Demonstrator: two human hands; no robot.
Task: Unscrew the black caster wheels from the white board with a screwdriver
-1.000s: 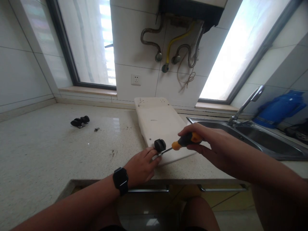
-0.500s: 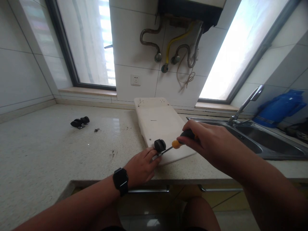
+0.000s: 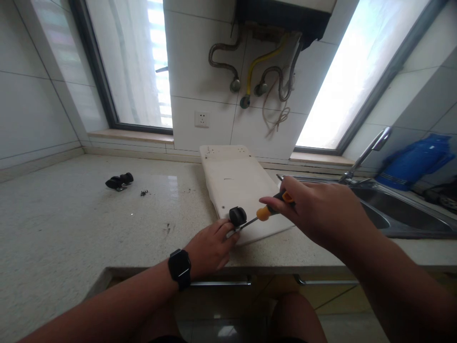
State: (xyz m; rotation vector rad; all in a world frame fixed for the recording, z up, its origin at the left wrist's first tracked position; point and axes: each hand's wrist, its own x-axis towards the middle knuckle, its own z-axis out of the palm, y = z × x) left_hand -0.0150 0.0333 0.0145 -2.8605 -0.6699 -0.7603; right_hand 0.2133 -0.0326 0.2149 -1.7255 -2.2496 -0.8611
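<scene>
A pale, flat panel (image 3: 237,176) lies on the counter, with a black caster wheel (image 3: 237,216) at its near left corner. My left hand (image 3: 211,243) is closed at the caster's base, fingertips against its metal plate. In my right hand (image 3: 303,200) is a screwdriver (image 3: 264,213) with an orange and black handle. Its shaft slants down to the left and the tip meets the caster's base; the screw itself is too small to make out. The right thumb is stretched along the handle.
On the left of the counter (image 3: 89,219) lie more black casters (image 3: 119,181) and a small pile of screws (image 3: 144,193). A steel sink (image 3: 403,224) with a faucet (image 3: 367,155) is at the right, beside a blue jug-like container (image 3: 416,162). Hoses hang on the back wall.
My right hand has turned on the screwdriver handle, its thumb now straighter and more orange of the handle showing. The left hand and caster stay in place.
</scene>
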